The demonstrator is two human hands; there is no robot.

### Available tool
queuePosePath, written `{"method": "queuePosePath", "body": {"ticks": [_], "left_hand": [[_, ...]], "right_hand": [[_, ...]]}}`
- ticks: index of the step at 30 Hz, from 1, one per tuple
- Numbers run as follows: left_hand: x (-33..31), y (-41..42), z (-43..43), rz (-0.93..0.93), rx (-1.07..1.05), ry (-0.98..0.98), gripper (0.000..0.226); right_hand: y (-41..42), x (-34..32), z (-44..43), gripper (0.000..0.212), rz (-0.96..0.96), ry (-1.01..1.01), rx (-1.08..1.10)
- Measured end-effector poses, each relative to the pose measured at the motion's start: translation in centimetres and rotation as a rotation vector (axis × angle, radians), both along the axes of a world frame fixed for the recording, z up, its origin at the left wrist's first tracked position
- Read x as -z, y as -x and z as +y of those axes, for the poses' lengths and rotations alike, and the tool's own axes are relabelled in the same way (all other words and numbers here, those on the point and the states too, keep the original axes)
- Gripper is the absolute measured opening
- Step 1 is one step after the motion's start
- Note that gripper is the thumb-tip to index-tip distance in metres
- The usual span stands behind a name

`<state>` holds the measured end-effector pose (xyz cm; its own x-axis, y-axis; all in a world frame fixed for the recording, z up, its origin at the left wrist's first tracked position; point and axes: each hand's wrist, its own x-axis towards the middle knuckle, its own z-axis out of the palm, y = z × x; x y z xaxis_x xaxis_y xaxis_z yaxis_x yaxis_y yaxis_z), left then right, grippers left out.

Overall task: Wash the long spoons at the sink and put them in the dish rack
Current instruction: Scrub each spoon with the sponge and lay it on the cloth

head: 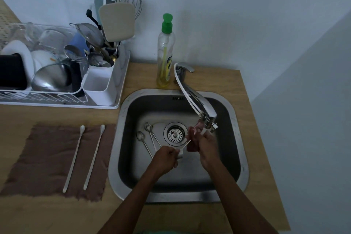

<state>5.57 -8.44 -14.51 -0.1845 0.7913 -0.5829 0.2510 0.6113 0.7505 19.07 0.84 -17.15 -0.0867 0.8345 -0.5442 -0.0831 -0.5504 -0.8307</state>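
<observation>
Over the near half of the sink [121, 138] both hands are at work. The left hand [166, 157] is curled tight round the bowl end of a white long spoon [187, 144]; the right hand [208, 148] grips a reddish scrubbing cloth [192, 135] folded about that spoon's handle, just under the spout of the tap [197, 100]; whether water is running cannot be told.

On the sink floor, left of the drain [175, 134], lie several metal long spoons [141, 137], their handles running under the left hand; these look not yet washed.

On the counter left of the sink, two more white spoons [75, 156] lie side by side on a brown mat [43, 157]; whether they are clean and waiting or still dirty cannot be told.

Beyond the mat, up and left of the sink, stands the crowded dish rack [57, 100] with its white cutlery holder [98, 85]; none of the long spoons can be made out in it.

So the job seems early; one spoon under scrubbing, the rest to wash, and all still to be racked.
</observation>
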Motion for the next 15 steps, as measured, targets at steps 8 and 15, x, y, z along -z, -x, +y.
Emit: {"method": "queuePosePath", "body": {"ticks": [8,15], "left_hand": [[0.1,-0.2,0.3,-0.121,0.073,0.155,0.031],[0.6,2.2,5.6,0.326,-0.070,-0.102,0.023]], "right_hand": [[-0.3,0.0,-0.5,0.022,-0.161,-0.043,-0.162],[-1.8,-0.5,0.3,0.018,-0.365,-0.088,-0.319]]}}
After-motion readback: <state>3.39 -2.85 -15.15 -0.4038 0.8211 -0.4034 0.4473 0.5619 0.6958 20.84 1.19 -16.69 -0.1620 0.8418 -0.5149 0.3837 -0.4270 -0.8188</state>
